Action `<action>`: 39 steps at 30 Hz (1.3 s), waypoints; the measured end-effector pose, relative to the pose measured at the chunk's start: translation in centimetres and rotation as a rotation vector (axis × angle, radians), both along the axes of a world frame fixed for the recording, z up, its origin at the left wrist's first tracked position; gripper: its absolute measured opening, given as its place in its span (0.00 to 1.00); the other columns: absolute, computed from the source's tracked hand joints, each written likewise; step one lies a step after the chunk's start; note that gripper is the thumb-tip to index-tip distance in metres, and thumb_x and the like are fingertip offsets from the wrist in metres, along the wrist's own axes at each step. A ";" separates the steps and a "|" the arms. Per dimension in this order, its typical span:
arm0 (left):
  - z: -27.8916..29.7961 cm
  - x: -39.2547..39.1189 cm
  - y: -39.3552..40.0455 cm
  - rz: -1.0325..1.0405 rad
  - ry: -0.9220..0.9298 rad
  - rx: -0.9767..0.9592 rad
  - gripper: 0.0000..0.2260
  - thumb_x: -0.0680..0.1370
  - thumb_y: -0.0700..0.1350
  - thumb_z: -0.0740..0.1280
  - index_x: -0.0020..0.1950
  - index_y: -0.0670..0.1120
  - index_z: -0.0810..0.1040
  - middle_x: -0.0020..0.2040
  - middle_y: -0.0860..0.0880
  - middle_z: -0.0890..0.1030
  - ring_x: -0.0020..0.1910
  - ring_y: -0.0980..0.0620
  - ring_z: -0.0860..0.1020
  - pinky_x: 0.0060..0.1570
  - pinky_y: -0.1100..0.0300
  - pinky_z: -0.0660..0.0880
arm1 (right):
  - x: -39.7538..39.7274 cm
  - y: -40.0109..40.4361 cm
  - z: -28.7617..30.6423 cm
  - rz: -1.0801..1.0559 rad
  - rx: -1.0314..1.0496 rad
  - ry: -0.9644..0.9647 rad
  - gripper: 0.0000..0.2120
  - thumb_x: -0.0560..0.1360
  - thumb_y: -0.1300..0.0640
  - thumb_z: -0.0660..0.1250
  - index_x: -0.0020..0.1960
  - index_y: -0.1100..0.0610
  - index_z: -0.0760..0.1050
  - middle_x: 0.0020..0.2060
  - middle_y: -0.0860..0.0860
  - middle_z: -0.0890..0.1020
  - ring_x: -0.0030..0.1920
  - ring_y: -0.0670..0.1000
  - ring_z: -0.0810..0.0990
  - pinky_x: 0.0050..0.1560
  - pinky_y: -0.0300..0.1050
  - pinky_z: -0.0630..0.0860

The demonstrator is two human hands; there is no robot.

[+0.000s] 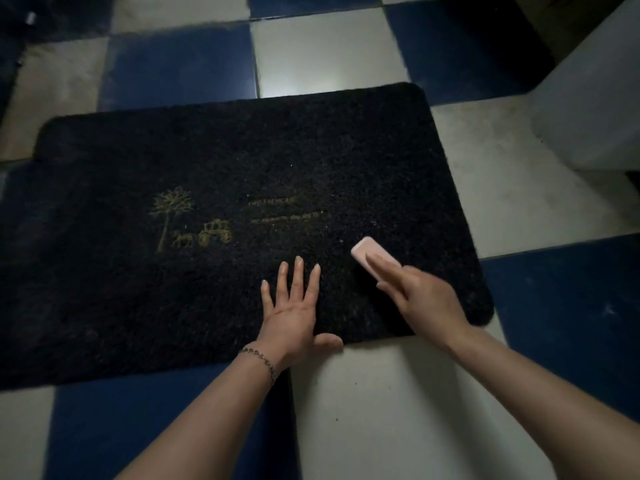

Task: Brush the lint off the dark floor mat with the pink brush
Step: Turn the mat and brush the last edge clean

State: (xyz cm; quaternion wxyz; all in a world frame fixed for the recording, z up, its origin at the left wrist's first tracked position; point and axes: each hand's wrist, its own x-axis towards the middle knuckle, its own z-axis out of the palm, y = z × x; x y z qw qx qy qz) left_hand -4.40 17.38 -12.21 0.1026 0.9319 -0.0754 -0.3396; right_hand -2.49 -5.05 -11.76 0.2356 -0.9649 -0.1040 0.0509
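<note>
Brush (374, 258), pink, on the mat (214, 188) near its right near corner, pinned under the right hand (420, 296), fingers laid along its top. Left hand (294, 306) flat, fingers spread, pressing the mat's near edge.

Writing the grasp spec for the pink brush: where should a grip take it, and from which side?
Take the pink brush across its long sides, coming from above at its near-right end. It is a flat oblong block lying on the dark mat, so only the top and sides are free. The right hand holds it that way, fingers along the top. The left hand lies flat on the mat beside it; approach from the right.
</note>
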 end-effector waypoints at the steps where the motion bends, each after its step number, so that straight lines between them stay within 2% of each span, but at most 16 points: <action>1: -0.1 0.0 0.0 -0.004 -0.001 0.000 0.57 0.69 0.69 0.68 0.75 0.51 0.26 0.69 0.48 0.20 0.67 0.44 0.20 0.66 0.39 0.26 | 0.8 0.3 -0.1 -0.003 -0.022 0.045 0.23 0.77 0.44 0.60 0.70 0.34 0.60 0.46 0.52 0.80 0.48 0.55 0.79 0.44 0.49 0.73; 4: -0.2 0.1 0.0 -0.009 0.001 0.015 0.59 0.67 0.70 0.68 0.74 0.51 0.25 0.69 0.48 0.19 0.67 0.44 0.20 0.65 0.39 0.26 | 1.2 0.7 0.0 0.008 -0.041 0.087 0.24 0.77 0.44 0.60 0.71 0.33 0.58 0.47 0.52 0.79 0.48 0.56 0.79 0.45 0.50 0.73; 6: -0.3 0.0 -0.1 -0.005 -0.014 0.027 0.59 0.67 0.70 0.68 0.74 0.51 0.26 0.68 0.48 0.20 0.67 0.44 0.21 0.65 0.39 0.27 | -1.2 0.5 -0.5 0.122 -0.066 0.046 0.25 0.76 0.43 0.60 0.71 0.32 0.56 0.43 0.52 0.79 0.43 0.57 0.80 0.40 0.50 0.75; 10: -0.1 0.3 -0.2 -0.010 -0.004 0.049 0.57 0.69 0.69 0.68 0.74 0.50 0.26 0.71 0.46 0.22 0.70 0.43 0.23 0.67 0.37 0.29 | -6.5 0.7 0.0 0.320 -0.061 0.135 0.29 0.74 0.47 0.52 0.71 0.29 0.48 0.41 0.49 0.75 0.37 0.54 0.79 0.34 0.47 0.74; 12: 0.0 0.2 -0.2 -0.005 0.004 0.040 0.57 0.69 0.68 0.68 0.75 0.50 0.26 0.71 0.46 0.22 0.70 0.43 0.23 0.68 0.37 0.29 | -6.5 0.9 0.6 0.314 -0.049 0.115 0.28 0.73 0.46 0.51 0.71 0.29 0.50 0.39 0.48 0.74 0.35 0.53 0.78 0.32 0.46 0.73; 15: -0.1 0.1 -0.1 0.001 -0.016 0.012 0.58 0.67 0.69 0.69 0.75 0.50 0.27 0.68 0.48 0.20 0.67 0.44 0.21 0.67 0.38 0.28 | -4.0 0.7 0.7 0.253 -0.030 0.021 0.23 0.75 0.42 0.55 0.70 0.32 0.59 0.38 0.50 0.77 0.35 0.55 0.80 0.30 0.48 0.75; 17: -0.1 0.0 -0.1 -0.007 -0.017 0.022 0.58 0.68 0.70 0.69 0.75 0.50 0.26 0.70 0.47 0.21 0.67 0.44 0.21 0.67 0.37 0.28 | -1.0 0.9 0.8 0.104 -0.032 -0.028 0.22 0.76 0.42 0.59 0.70 0.35 0.61 0.42 0.52 0.79 0.41 0.56 0.80 0.37 0.49 0.75; 20: 0.0 0.1 -0.1 -0.006 -0.005 0.017 0.59 0.68 0.69 0.69 0.75 0.50 0.26 0.72 0.46 0.22 0.67 0.44 0.21 0.69 0.37 0.29 | 2.1 1.6 0.8 -0.013 -0.082 0.038 0.23 0.77 0.44 0.60 0.71 0.35 0.60 0.48 0.53 0.80 0.49 0.55 0.79 0.44 0.48 0.72; 22: 0.0 0.2 -0.1 -0.007 -0.011 0.022 0.58 0.68 0.70 0.68 0.75 0.50 0.26 0.72 0.46 0.22 0.67 0.44 0.21 0.68 0.37 0.29 | 1.7 2.1 0.6 0.014 -0.062 0.040 0.22 0.77 0.44 0.60 0.70 0.35 0.61 0.46 0.53 0.80 0.46 0.56 0.79 0.43 0.48 0.73; 25: -0.1 0.2 -0.2 -0.007 -0.020 0.027 0.57 0.69 0.69 0.68 0.74 0.50 0.26 0.70 0.47 0.21 0.69 0.44 0.23 0.67 0.37 0.29 | -3.7 2.6 -0.1 0.185 -0.039 0.049 0.24 0.74 0.44 0.56 0.69 0.35 0.61 0.38 0.51 0.79 0.35 0.55 0.80 0.30 0.47 0.74; 27: -0.2 0.2 -0.1 -0.006 -0.015 0.036 0.55 0.71 0.65 0.69 0.74 0.50 0.26 0.72 0.45 0.22 0.71 0.42 0.24 0.68 0.37 0.30 | -6.7 2.7 -0.2 0.257 -0.035 0.092 0.27 0.73 0.46 0.56 0.71 0.34 0.59 0.37 0.49 0.77 0.32 0.54 0.78 0.27 0.46 0.73; 29: -0.3 0.2 -0.1 -0.004 -0.013 0.038 0.55 0.72 0.63 0.69 0.74 0.50 0.26 0.73 0.45 0.23 0.71 0.42 0.24 0.68 0.37 0.30 | -7.1 2.8 -0.4 0.228 -0.047 0.087 0.27 0.72 0.45 0.55 0.71 0.33 0.58 0.37 0.48 0.76 0.33 0.53 0.78 0.27 0.45 0.71; 32: -0.2 0.0 0.0 -0.001 -0.040 0.019 0.55 0.71 0.65 0.69 0.73 0.51 0.25 0.70 0.48 0.21 0.68 0.45 0.22 0.67 0.39 0.28 | -6.6 3.4 -0.2 0.111 0.012 0.060 0.24 0.74 0.41 0.53 0.70 0.33 0.57 0.39 0.48 0.77 0.37 0.51 0.79 0.32 0.46 0.74; 36: -0.4 -0.7 0.5 -0.024 -0.151 0.058 0.52 0.74 0.64 0.66 0.73 0.47 0.25 0.74 0.47 0.25 0.73 0.46 0.27 0.73 0.42 0.33 | -6.5 5.5 0.0 0.076 0.157 0.121 0.23 0.77 0.43 0.59 0.70 0.32 0.58 0.44 0.49 0.79 0.44 0.51 0.79 0.41 0.47 0.75; 39: -0.5 -1.1 0.8 -0.023 -0.204 0.059 0.53 0.72 0.71 0.60 0.72 0.46 0.25 0.73 0.48 0.25 0.73 0.48 0.27 0.73 0.45 0.33 | -5.9 5.9 -0.2 0.153 0.033 0.060 0.21 0.76 0.41 0.55 0.69 0.33 0.60 0.39 0.48 0.77 0.38 0.51 0.79 0.33 0.45 0.73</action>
